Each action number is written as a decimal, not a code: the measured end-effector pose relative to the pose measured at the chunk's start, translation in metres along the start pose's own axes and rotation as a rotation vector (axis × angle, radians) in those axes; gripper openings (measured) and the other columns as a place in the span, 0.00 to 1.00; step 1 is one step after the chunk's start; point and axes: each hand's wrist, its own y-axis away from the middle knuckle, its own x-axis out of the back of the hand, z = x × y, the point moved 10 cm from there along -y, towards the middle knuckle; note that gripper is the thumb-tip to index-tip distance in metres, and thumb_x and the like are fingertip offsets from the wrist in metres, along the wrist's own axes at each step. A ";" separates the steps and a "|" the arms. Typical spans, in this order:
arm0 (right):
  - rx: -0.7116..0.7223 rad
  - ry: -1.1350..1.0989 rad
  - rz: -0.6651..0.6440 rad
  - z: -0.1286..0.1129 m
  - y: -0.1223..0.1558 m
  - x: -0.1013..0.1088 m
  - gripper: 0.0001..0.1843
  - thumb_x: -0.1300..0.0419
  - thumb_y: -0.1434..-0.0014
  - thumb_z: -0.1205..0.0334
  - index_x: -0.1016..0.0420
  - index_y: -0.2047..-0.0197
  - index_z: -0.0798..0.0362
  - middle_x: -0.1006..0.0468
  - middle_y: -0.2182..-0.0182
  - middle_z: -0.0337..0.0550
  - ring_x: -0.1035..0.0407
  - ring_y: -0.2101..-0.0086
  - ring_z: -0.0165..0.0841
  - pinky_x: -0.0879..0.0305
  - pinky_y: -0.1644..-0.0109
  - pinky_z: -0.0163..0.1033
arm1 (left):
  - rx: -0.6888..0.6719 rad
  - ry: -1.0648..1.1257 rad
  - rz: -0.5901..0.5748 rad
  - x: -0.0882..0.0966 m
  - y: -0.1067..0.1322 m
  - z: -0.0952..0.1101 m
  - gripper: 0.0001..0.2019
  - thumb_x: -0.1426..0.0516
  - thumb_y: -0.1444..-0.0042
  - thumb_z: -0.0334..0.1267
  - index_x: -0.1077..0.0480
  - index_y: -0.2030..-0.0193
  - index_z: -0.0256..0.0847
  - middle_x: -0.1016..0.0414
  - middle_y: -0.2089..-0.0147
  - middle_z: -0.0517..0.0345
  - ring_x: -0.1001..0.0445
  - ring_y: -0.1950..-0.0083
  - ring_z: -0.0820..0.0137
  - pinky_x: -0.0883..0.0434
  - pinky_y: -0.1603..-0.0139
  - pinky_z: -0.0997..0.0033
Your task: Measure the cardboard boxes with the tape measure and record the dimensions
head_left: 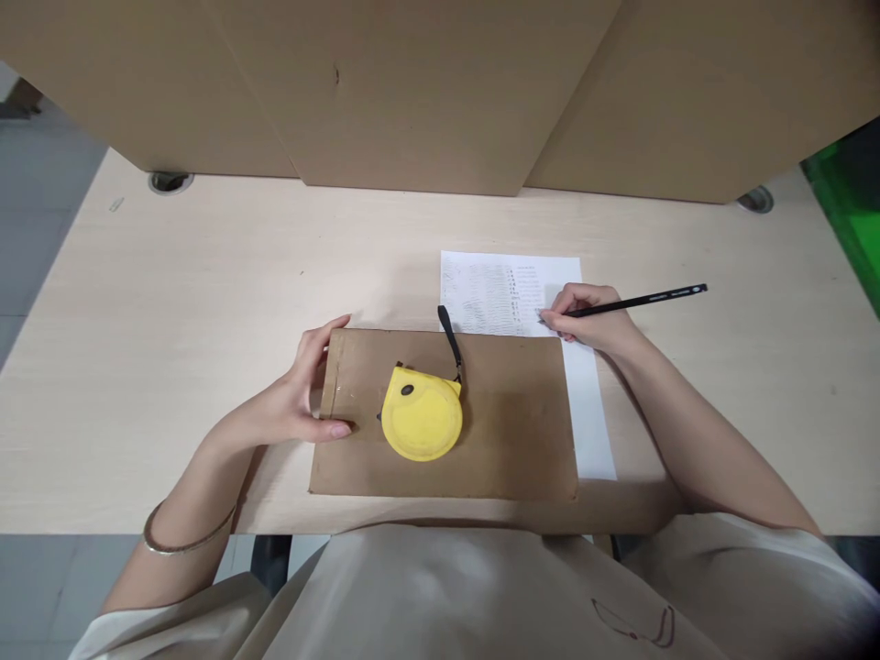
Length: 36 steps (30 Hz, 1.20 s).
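Observation:
A flat brown cardboard piece [509, 431] lies on the pale wooden desk [171, 321] in front of me. On it sits a round yellow tape measure [422, 414] with a black wrist strap. My left hand [302, 390] grips the cardboard's left edge, thumb on top and fingers curled round the side. My right hand [591, 316] pinches a black pencil [643, 301], its tip touching a white sheet of paper [512, 293] covered with handwritten rows. The cardboard overlaps the sheet's lower left part.
Tall cardboard panels [412, 92] stand along the desk's far edge like a screen. Two round cable holes [169, 181] sit at the back corners. A green object [849, 202] shows at the far right. Grey floor lies beyond the desk's left side.

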 end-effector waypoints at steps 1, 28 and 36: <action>-0.004 0.009 -0.003 -0.001 0.000 -0.001 0.38 0.10 0.53 0.30 0.26 0.78 0.45 0.27 0.83 0.38 0.37 0.82 0.29 0.43 0.78 0.39 | 0.006 0.007 0.005 0.000 0.000 -0.001 0.73 0.16 0.47 0.61 0.53 0.04 0.66 0.39 0.15 0.39 0.37 0.13 0.24 0.27 0.16 0.18; -0.026 0.006 -0.067 -0.007 0.001 -0.005 0.33 0.09 0.52 0.38 0.25 0.77 0.45 0.25 0.81 0.39 0.32 0.80 0.31 0.36 0.76 0.41 | 0.031 0.019 0.014 0.002 0.000 0.001 0.74 0.15 0.49 0.62 0.52 0.04 0.65 0.38 0.15 0.38 0.37 0.14 0.23 0.28 0.16 0.16; -0.026 0.026 -0.045 -0.008 0.001 -0.005 0.36 0.08 0.55 0.32 0.25 0.78 0.45 0.25 0.82 0.40 0.33 0.80 0.30 0.40 0.76 0.40 | 0.021 -0.004 0.001 0.002 0.000 0.005 0.72 0.16 0.47 0.62 0.53 0.04 0.65 0.39 0.15 0.37 0.39 0.13 0.23 0.28 0.17 0.14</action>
